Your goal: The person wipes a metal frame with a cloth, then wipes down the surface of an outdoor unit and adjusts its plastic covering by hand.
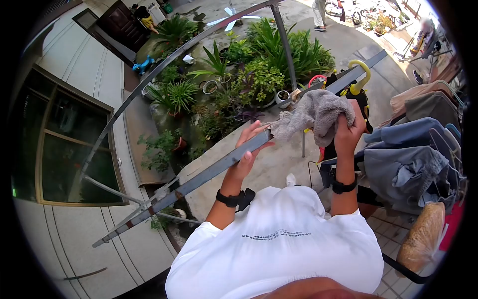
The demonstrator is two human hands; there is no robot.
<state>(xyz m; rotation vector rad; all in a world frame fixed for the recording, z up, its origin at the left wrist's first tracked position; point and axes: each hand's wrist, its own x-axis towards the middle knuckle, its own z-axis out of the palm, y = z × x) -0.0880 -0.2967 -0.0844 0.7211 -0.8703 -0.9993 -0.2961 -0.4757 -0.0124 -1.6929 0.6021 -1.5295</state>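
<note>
A long grey metal bar (214,172) runs diagonally from the lower left to the upper right in front of me. My left hand (247,152) is at the bar, thumb on the near side and fingers on the far side, spread around it. My right hand (347,128) grips a crumpled grey cloth (316,112), which lies over the bar and hides part of it. Just beyond the cloth, a yellow hook-shaped handle (359,74) rises beside the bar.
Curved metal tubing (114,117) arches over potted plants (259,79) ahead. Clothes (408,167) hang close on the right, above a bag of brown material (423,231). A window (74,144) is at left. People (318,15) are farther off.
</note>
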